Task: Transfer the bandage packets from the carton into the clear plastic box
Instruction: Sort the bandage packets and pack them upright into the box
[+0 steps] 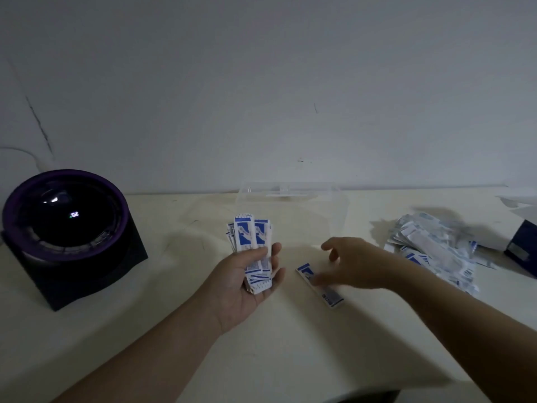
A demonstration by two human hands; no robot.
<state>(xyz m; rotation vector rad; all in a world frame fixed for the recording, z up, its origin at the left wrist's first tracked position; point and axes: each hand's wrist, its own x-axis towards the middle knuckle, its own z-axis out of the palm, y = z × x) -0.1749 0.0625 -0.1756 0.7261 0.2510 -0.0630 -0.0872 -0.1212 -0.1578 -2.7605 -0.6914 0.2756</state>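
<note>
Curled round a fanned stack of bandage packets [250, 242], apparently gathering a batch, the left hand [247, 283] is hovering while the loosely open, empty right hand [354, 266] is reaching for a stray packet [319, 286] on the table [174, 330], before the clear plastic box [290, 205] by the far edge.
</note>
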